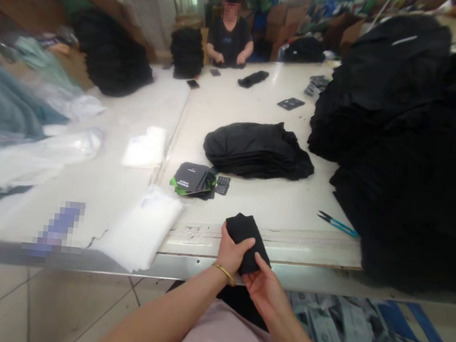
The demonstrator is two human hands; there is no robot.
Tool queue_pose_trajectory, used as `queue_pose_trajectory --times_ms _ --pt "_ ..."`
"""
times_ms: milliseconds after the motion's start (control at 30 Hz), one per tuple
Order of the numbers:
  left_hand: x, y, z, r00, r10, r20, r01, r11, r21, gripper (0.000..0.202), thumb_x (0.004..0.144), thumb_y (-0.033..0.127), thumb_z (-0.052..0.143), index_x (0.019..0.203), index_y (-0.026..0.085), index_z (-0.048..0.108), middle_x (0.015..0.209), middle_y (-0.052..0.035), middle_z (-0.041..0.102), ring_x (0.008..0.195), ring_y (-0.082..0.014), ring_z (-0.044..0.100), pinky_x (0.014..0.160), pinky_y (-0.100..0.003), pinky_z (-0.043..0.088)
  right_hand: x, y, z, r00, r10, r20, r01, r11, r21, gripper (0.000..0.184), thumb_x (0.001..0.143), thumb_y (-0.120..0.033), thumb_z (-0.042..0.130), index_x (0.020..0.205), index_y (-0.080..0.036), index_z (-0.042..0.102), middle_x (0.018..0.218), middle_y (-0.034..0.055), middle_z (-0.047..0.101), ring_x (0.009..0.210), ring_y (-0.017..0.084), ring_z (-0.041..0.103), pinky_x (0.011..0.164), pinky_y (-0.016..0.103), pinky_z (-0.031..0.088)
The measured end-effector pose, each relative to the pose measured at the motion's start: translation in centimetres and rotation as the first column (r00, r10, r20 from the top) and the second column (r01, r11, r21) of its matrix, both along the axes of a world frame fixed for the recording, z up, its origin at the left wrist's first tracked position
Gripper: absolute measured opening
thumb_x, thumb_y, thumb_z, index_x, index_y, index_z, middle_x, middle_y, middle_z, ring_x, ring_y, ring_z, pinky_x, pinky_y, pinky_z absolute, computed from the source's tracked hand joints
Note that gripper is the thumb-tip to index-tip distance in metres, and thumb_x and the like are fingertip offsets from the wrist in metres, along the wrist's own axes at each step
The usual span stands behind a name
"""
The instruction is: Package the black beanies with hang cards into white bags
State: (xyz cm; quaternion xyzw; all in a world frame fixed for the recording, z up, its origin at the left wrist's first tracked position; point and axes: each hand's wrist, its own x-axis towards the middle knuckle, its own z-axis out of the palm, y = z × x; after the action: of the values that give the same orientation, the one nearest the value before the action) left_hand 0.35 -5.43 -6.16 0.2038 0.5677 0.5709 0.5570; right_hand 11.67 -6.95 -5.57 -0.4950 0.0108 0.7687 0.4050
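**Folded black cloth (pixel 245 241) held at the front edge of a white work table (pixel 273 207)**

The folded black cloth sits between the person's 2 hands, just above the table's metal front edge. The left hand (pixel 233 253) grasps its lower left side, with fingers bent around the fabric and the thumb out of sight. A gold bangle (pixel 224 273) circles that wrist. The right hand (pixel 265 294) lies palm up and partly open, its thumb (pixel 258 261) resting on the cloth's lower edge.

Just ahead lie a stack of black-and-green printed cards (pixel 192 180) and a small dark card strip (pixel 222 185). Farther up the table is a flattened stack of black garments (pixel 256 149). Blue-handled thread snips (pixel 338 223) lie to the right, beside a large heap of black garments (pixel 392 144). To the left are white plastic bags (pixel 139 229).

Across the table, a co-worker (pixel 229 41) has both hands on a black piece, beside a tall black stack (pixel 186 53). Below the table edge on the right, a blue crate (pixel 423 340) holds printed sheets (pixel 341 332).
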Motion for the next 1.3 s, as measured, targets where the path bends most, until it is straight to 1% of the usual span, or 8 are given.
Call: queue_pose_trajectory --times_ms 233,367,600,733,867,1100,1200,1300 --pt "-2.0 -1.0 2.8 0.936 -0.108 0.336 0.097 0.994 0.050 0.068 0.052 0.016 0.074 0.111 0.017 0.040 0.094 -0.0064 0.063 0.082 -0.0220 0.062 0.077 -0.040 0.051 2.5 1.6 0.4 0.966 0.192 0.171 -0.220 0.962 0.164 0.043 0.067 -0.050 0.064 0.100 -0.022 0.061 0.098 0.0053 0.070 0.087 0.020 0.065 0.069 0.030 0.054" --pt "-4.4 -0.5 3.6 0.961 -0.256 -0.104 0.265 0.961 0.081 0.082 0.048 0.028 0.080 0.119 0.019 0.040 0.106 -0.0097 0.060 0.094 -0.0255 0.058 0.084 -0.042 0.047 -0.7 1.7 1.6 0.933 0.348 0.091 -0.358 0.923 0.141 0.047 0.066 -0.042 0.068 0.107 -0.020 0.060 0.094 0.0062 0.071 0.087 0.024 0.065 0.076 0.034 0.053" --pt "-18.2 8.2 5.7 0.266 0.016 -0.964 -0.064 0.998 -0.001 0.081 0.066 0.046 0.066 0.128 0.008 0.033 0.136 -0.0210 0.035 0.127 -0.0309 0.031 0.103 -0.041 0.028 -1.0 4.1 1.3 0.903 0.246 0.353 -0.297 0.950 0.098 0.035 0.056 -0.026 0.074 0.089 -0.020 0.064 0.079 0.0009 0.073 0.070 0.019 0.067 0.063 0.027 0.055" --pt "-22.7 11.1 4.0 0.221 -0.286 -0.932 -0.082 0.947 -0.310 0.059 0.069 0.052 0.060 0.109 0.010 0.051 0.114 -0.0192 0.056 0.111 -0.0318 0.049 0.090 -0.041 0.040 0.1 5.3 -0.3 0.864 0.256 0.433 -0.333 0.936 0.111 0.031 0.054 -0.024 0.074 0.084 -0.020 0.066 0.075 0.0009 0.073 0.067 0.019 0.067 0.064 0.026 0.055" --pt "-22.7 10.0 4.4 0.008 -0.013 -1.000 -0.120 0.993 -0.014 0.047 0.073 0.042 0.060 0.109 0.014 0.050 0.118 -0.0153 0.054 0.115 -0.0288 0.046 0.094 -0.041 0.037 0.0 5.6 -1.6 0.857 0.266 0.441 -0.346 0.931 0.111 0.034 0.056 -0.027 0.072 0.090 -0.021 0.066 0.078 0.0017 0.073 0.072 0.021 0.067 0.066 0.028 0.055" --pt "-9.6 3.3 2.7 0.791 -0.136 -0.596 0.078 0.990 -0.121 0.034 0.073 0.045 0.058 0.090 0.017 0.047 0.074 0.0009 0.057 0.050 -0.0095 0.053 0.039 -0.020 0.043 -1.5 4.8 -0.9 0.834 0.191 0.518 -0.380 0.879 0.288 0.035 0.067 -0.041 0.065 0.096 -0.022 0.064 0.094 0.0035 0.071 0.086 0.024 0.064 0.078 0.036 0.052" --pt "-4.2 0.8 0.8 0.850 -0.251 -0.463 0.135 0.954 -0.268 0.033 0.072 0.043 0.059 0.088 0.017 0.047 0.069 0.0018 0.056 0.046 -0.0095 0.052 0.036 -0.020 0.041 -1.6 4.4 -0.5 0.834 0.205 0.513 -0.418 0.840 0.345 0.037 0.072 -0.047 0.058 0.097 -0.020 0.062 0.096 0.0053 0.070 0.088 0.023 0.064 0.079 0.035 0.051" --pt "-3.6 2.3 0.7 0.698 -0.382 -0.606 0.301 0.924 -0.235 0.031 0.074 0.044 0.058 0.089 0.017 0.052 0.071 -0.0005 0.060 0.057 -0.0134 0.058 0.052 -0.025 0.048 -0.6 4.3 -1.0 0.814 0.171 0.556 -0.420 0.834 0.358 0.042 0.066 -0.043 0.065 0.100 -0.018 0.060 0.093 0.0053 0.070 0.085 0.023 0.064 0.078 0.036 0.051"
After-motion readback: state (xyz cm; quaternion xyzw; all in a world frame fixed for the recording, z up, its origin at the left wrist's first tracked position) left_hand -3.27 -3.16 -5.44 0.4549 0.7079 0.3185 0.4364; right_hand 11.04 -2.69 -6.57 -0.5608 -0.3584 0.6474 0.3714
